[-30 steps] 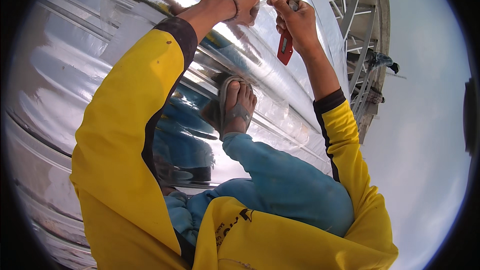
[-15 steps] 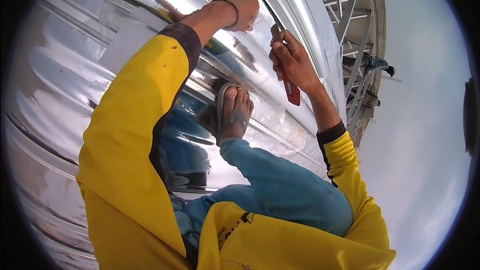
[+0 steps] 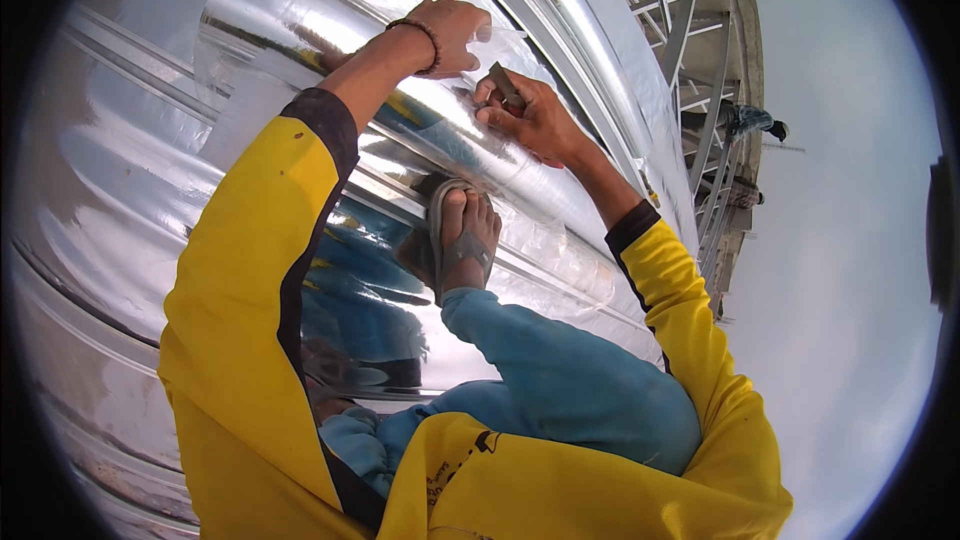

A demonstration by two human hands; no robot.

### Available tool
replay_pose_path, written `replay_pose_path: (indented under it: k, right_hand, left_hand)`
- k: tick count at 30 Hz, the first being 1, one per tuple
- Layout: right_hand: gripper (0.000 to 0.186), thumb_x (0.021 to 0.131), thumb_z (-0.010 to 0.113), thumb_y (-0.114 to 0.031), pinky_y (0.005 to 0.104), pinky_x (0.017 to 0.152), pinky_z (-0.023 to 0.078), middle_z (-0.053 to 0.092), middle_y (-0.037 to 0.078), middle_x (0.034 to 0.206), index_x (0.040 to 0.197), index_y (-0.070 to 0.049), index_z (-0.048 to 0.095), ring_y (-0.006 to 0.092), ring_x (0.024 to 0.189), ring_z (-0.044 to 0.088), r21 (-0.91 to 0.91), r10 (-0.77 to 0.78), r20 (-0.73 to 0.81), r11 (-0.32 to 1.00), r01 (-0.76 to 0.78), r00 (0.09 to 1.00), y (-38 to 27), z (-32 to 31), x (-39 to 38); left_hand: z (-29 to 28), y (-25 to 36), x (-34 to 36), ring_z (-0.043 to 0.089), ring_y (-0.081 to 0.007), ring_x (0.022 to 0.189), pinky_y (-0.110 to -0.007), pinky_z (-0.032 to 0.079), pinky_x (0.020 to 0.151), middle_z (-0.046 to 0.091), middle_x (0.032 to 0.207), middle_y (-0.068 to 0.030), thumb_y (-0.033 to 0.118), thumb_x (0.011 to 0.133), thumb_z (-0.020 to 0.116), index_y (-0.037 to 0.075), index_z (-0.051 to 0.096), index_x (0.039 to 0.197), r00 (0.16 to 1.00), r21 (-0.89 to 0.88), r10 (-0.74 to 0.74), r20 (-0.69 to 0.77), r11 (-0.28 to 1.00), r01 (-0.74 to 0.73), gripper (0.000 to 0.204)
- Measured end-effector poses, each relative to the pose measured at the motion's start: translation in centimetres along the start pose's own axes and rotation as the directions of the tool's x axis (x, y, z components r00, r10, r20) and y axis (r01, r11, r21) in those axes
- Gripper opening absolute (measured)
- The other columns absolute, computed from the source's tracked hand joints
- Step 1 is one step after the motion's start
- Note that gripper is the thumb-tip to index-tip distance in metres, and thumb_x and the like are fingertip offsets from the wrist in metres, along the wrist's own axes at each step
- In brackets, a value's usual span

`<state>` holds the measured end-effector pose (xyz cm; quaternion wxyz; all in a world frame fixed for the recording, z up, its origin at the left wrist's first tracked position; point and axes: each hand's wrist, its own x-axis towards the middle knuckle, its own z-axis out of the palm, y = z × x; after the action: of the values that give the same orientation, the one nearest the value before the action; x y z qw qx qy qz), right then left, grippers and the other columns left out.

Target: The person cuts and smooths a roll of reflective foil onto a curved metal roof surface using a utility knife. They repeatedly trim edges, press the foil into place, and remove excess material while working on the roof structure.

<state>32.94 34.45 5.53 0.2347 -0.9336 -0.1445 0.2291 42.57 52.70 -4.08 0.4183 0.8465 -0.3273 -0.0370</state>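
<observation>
My left hand is curled at the edge of a thin clear film lying on shiny silver sheeting; the fingers seem to pinch it, though their tips are partly hidden. Just right of it my right hand grips a cutter with a flat metal blade pointing up and left, close to the silver roll-like surface; its red handle is mostly covered by my hand. My foot in a grey sandal rests on the ribbed silver sheeting below both hands.
Along the right runs steel truss framework beside a curved concrete edge, with open sky beyond. Two other people are partly visible on that framework. Long metal ribs cross the sheeting.
My right hand has moved down and left, turning the cutter so that its handle is now hidden. My left hand has dipped, then shifted left with the film.
</observation>
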Motion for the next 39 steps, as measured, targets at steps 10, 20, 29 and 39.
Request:
replay_pose_path:
  k: [10, 20, 29, 39]
  right_hand:
    - [0.013, 0.094, 0.072, -0.014, 0.0273, 0.073, 0.049, 0.064, -0.002, 0.087, 0.103, -0.005, 0.067, 0.0079, 0.077, 0.056, 0.127, 0.031, -0.043, 0.992, -0.025, 0.999, 0.9, -0.6, 0.0]
    - [0.036, 0.098, 0.066, -0.035, 0.0351, 0.086, 0.049, 0.067, 0.010, 0.094, 0.115, -0.005, 0.059, 0.0176, 0.092, 0.061, 0.077, 0.172, -0.075, 0.983, -0.166, 0.982, 1.2, -0.6, -2.3]
    - [0.030, 0.103, 0.043, -0.033, 0.0460, 0.083, 0.049, 0.068, 0.016, 0.088, 0.109, -0.010, 0.062, 0.0345, 0.090, 0.066, -0.539, -0.140, -0.041, 0.837, 0.096, 0.989, -1.3, -3.2, -3.4]
    - [0.015, 0.092, 0.067, -0.019, 0.0422, 0.084, 0.051, 0.071, 0.009, 0.093, 0.104, -0.013, 0.072, 0.0282, 0.083, 0.069, -0.848, -0.222, 0.330, 0.357, 0.392, 0.917, -6.1, -3.7, 2.0]
  left_hand:
    - [-4.4, -0.5, -5.2, 0.052, -0.0318, 0.123, -0.045, 0.039, 0.110, 0.054, 0.129, -0.0106, 0.006, 0.067, 0.082, 0.018, 0.048, 0.142, 0.929, 0.341, 0.337, -0.151, 0.900, -0.271, 0.083]
    - [-2.5, 1.4, -4.9, 0.055, -0.0321, 0.123, -0.050, 0.045, 0.102, 0.057, 0.127, -0.0137, 0.023, 0.056, 0.087, 0.026, 0.034, 0.154, 0.978, 0.249, 0.078, 0.193, 0.960, -0.126, 0.112]
    - [-2.1, 3.1, -5.4, 0.047, -0.0300, 0.137, -0.054, 0.032, 0.118, 0.050, 0.145, -0.0123, 0.039, 0.056, 0.091, 0.027, 0.033, 0.157, 0.979, 0.398, -0.029, 0.201, 0.916, -0.055, 0.117]
    - [-0.9, 1.9, -6.8, 0.050, -0.0244, 0.133, -0.049, 0.035, 0.116, 0.053, 0.140, -0.0056, 0.052, 0.063, 0.089, 0.016, 0.041, 0.151, 0.989, 0.498, 0.132, 0.064, 0.855, -0.146, 0.107]
